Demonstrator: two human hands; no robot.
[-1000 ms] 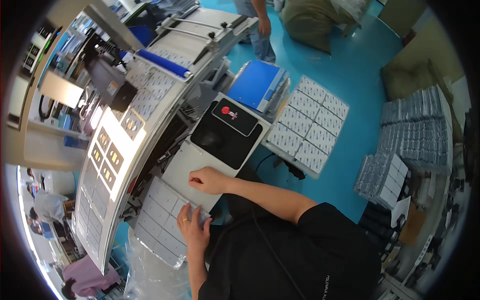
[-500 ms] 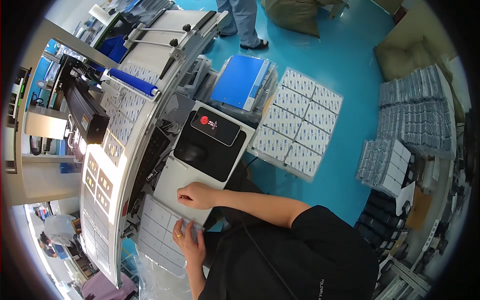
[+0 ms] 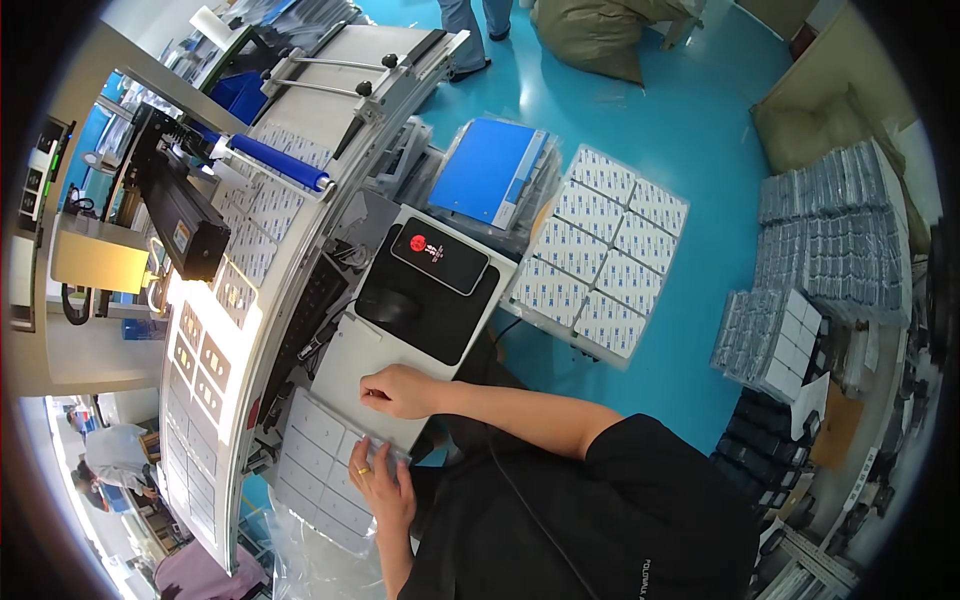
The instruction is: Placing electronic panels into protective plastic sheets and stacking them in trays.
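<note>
My right hand (image 3: 400,391) is closed, its fingers curled together above the pale desktop (image 3: 352,365). Whatever the fingertips may hold is hidden. Below it, my left hand (image 3: 383,488), with a ring on one finger, lies with fingers apart on the near edge of a clear plastic tray of pale grey rectangular pieces (image 3: 322,470). Further up the desk, a black mouse (image 3: 388,306) and a phone (image 3: 440,256) with a lit screen rest on a black mat (image 3: 440,335).
At left runs a long machine bed (image 3: 330,55) with a blue roller (image 3: 275,162) and a brightly lit section. Beyond the desk are a blue folder (image 3: 488,170) and a tray of white printed sheets (image 3: 600,255). Bagged stacks (image 3: 835,225) stand at right. Another person's legs (image 3: 463,35) show at the top.
The view has shifted slightly. At the top, the other person's legs have moved left. The boxy panel by the machine now looks yellower. Both my hands keep their pose.
</note>
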